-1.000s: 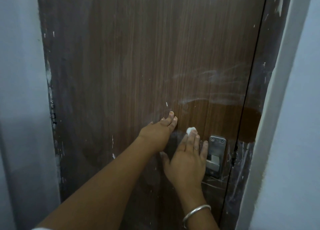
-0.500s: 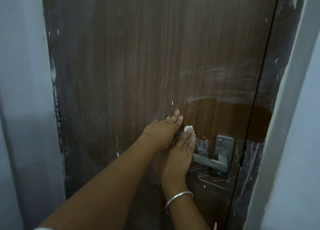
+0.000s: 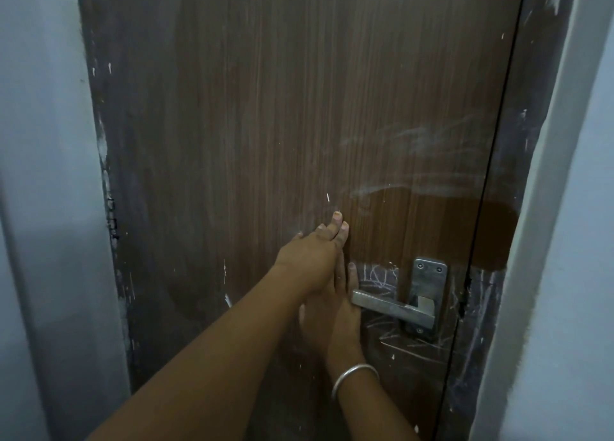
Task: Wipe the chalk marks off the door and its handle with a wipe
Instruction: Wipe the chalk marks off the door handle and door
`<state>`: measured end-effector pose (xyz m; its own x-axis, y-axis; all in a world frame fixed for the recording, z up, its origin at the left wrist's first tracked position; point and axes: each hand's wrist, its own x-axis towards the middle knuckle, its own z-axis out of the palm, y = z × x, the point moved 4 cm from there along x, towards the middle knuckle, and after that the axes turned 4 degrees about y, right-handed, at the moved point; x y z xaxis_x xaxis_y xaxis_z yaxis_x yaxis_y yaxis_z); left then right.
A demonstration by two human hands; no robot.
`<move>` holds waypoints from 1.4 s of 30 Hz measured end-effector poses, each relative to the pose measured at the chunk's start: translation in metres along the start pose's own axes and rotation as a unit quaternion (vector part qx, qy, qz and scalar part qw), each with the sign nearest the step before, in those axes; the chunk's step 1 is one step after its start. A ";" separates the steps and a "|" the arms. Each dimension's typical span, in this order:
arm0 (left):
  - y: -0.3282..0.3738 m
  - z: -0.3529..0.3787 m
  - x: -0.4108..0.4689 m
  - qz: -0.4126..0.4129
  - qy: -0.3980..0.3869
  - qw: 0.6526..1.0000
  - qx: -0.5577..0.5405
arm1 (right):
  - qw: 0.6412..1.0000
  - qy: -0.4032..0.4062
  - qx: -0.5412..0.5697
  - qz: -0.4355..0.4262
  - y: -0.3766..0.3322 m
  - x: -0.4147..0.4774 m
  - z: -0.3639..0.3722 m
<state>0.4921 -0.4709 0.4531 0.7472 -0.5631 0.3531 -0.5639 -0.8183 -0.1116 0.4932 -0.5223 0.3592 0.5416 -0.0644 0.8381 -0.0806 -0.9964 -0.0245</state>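
Right hand [image 3: 332, 311] has slid left and down along the door [image 3: 265, 108], off the handle [image 3: 392, 306]. The lever, covered 1 s ago, now shows full length. The hand lies flat on the wood with fingers together, its edge touching the lever's free end. Its upper part sits under the left hand [image 3: 312, 258].

The wipe showed as a white tuft at the right fingertips 0.5 s ago. It is not visible now, probably pinned under the palm, so whether the hand clamps it cannot be told.

Left hand is braced on the door above, fingers extended and close together, holding nothing visible. It has barely moved.

Chalk scribbles [image 3: 382, 279] remain just left of the handle plate [image 3: 428, 294], also below the lever and on the frame [image 3: 478, 307] beside it. A darker, cleaner band sits above the plate, with smeared chalk haze [image 3: 408, 141] higher up.

Judgement: the stroke went across bare wood, so marks around the handle are untouched and most work remains. The lever itself looks unwiped. A bangle [image 3: 354, 377] is on the right wrist.
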 end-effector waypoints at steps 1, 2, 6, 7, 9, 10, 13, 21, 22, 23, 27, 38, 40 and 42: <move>0.000 0.000 0.000 -0.001 0.001 1.000 -0.001 | 0.999 -0.019 -0.022 -0.038 0.000 0.001 0.005; 0.000 -0.001 0.000 0.003 -0.001 1.000 -0.002 | 0.997 -0.040 -0.029 -0.054 0.002 0.000 0.010; 0.000 0.001 0.002 0.009 -0.006 1.000 0.003 | 0.998 -0.026 -0.051 -0.016 0.017 -0.005 0.011; -0.001 0.001 0.002 0.007 -0.004 1.000 0.001 | 0.998 -0.006 -0.055 -0.003 0.022 -0.008 0.009; -0.001 0.002 0.003 0.007 -0.002 1.000 0.004 | 0.997 0.031 -0.056 0.030 0.034 -0.012 0.009; -0.001 0.002 0.003 0.007 -0.002 1.000 0.005 | 0.996 0.039 -0.056 0.049 0.038 -0.014 0.008; -0.002 0.004 0.003 0.008 -0.001 1.000 0.006 | 0.995 0.044 -0.064 0.056 0.038 -0.015 0.007; 0.001 0.003 0.001 -0.002 0.010 1.000 -0.002 | 0.984 0.096 -0.069 0.133 0.055 -0.020 -0.003; 0.002 0.004 0.001 -0.002 0.013 1.000 0.000 | 0.984 0.095 -0.061 0.141 0.055 -0.020 -0.004; 0.003 0.004 0.001 -0.003 0.014 1.000 0.003 | 0.983 0.095 -0.055 0.145 0.053 -0.020 -0.004; 0.004 0.005 0.002 -0.005 0.017 1.000 0.000 | 0.984 0.086 -0.041 0.150 0.055 -0.022 -0.001; 0.001 0.003 0.002 0.009 -0.004 1.000 -0.013 | 0.993 0.054 -0.002 0.109 0.047 -0.027 0.001; 0.001 0.003 0.003 0.011 -0.001 1.000 -0.012 | 0.998 0.031 -0.008 0.054 0.040 -0.029 0.005; 0.002 0.003 0.002 0.008 0.001 1.000 -0.016 | 0.999 0.019 -0.017 0.043 0.040 -0.031 0.007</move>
<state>0.4936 -0.4739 0.4513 0.7368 -0.5760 0.3541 -0.5873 -0.8047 -0.0871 0.4788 -0.5608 0.3284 0.4993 -0.1465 0.8539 -0.1535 -0.9850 -0.0792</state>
